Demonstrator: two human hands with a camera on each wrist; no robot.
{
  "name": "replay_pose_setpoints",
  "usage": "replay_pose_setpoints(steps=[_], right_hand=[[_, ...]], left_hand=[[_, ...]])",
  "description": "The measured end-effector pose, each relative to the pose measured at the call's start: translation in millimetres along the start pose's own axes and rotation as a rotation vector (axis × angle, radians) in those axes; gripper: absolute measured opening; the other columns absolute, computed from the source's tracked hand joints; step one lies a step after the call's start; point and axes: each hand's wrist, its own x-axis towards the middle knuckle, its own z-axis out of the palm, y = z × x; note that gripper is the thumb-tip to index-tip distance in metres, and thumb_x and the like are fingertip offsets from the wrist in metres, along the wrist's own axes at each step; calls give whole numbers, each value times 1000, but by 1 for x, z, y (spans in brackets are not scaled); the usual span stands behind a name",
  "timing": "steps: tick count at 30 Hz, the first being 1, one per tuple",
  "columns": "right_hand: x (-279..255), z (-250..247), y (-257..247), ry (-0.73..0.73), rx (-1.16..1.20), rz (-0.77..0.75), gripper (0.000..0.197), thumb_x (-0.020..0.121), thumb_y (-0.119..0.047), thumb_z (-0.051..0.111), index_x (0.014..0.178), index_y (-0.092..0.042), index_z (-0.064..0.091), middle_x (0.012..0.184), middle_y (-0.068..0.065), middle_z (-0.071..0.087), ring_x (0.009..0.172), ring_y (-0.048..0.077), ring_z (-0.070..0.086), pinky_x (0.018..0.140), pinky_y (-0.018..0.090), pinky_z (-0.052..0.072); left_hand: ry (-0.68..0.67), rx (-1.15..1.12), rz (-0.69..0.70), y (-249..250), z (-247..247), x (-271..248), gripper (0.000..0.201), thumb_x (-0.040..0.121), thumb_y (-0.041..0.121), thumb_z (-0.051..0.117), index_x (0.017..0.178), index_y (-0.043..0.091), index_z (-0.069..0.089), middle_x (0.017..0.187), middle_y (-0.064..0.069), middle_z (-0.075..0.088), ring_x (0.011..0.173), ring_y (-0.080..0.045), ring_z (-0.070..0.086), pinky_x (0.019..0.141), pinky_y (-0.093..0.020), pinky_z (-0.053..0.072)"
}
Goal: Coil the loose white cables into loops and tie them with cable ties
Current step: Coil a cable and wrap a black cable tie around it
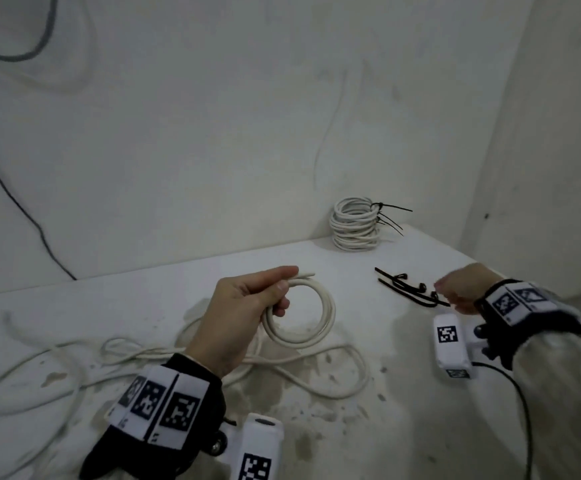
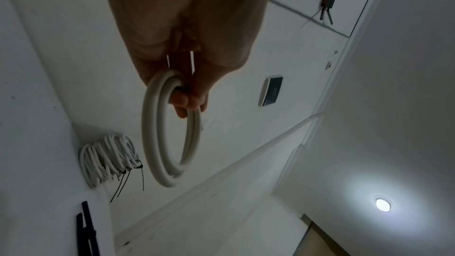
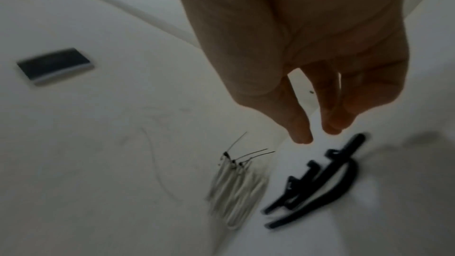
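At frame centre, left hand [image 1: 244, 306] grips freshly wound white cable coil [image 1: 303, 315], untied. Right hand [image 1: 462, 289], fingers relaxed, holding nothing, hovers just above black cable ties [image 1: 407, 289] on worktop [image 1: 403, 358]. Finished tied coils [image 1: 355, 226] stacked upper right. Loose cables [image 1: 317, 375] lower left await coiling.

Both hands are bare. The left hand [image 1: 237, 306] ends at a black wrist cuff wrapped by a white band [image 1: 159, 407] printed with square black-and-white coded markers. A white box-shaped camera unit [image 1: 256, 448] bearing another such marker sits at 4 o'clock from that band. The right hand [image 1: 462, 289] wears a matching black cuff with a white marker band [image 1: 517, 301], a white marked unit [image 1: 450, 344] with a black cable [image 1: 521, 403] trailing from it, and a pale sleeve [image 1: 566, 386] behind.
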Motion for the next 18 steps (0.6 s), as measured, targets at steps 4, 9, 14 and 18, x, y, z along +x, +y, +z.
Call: replay_pose_setpoints(steps=[4,9,14,18], right_hand=[[18,4,19,6,-15,59,10,83,-1,63,92,-3,60,81,4,57,67,15,57,41,26,53],[14,8,4,49,-87,-26,4,82,-1,65,81,-4,62,72,4,60,62,18,60,36,16,47],[-23,4,-35,74,-31,-167,18,94,-11,51,82,-4,62,74,5,62,90,27,65,67,26,48],[-67,22,-62,45,73,-397,7,84,-4,65,82,-5,72,63,4,65,56,11,57,50,20,43]], left_hand=[[-33,3,-39,-7,18,4,22,89,-4,53,93,9,71,55,-1,58,52,-7,52,54,-14,45],[-15,-24,-65,-7,20,5,22,88,-5,53,94,7,70,55,-1,59,51,-6,52,53,-14,45],[24,-54,-71,-3,1,1,22,88,-5,53,94,6,70,56,-3,59,49,-7,52,52,-14,45],[66,-59,-69,2,-26,-11,22,87,-5,54,90,8,72,63,-9,59,51,-9,52,52,-16,46]])
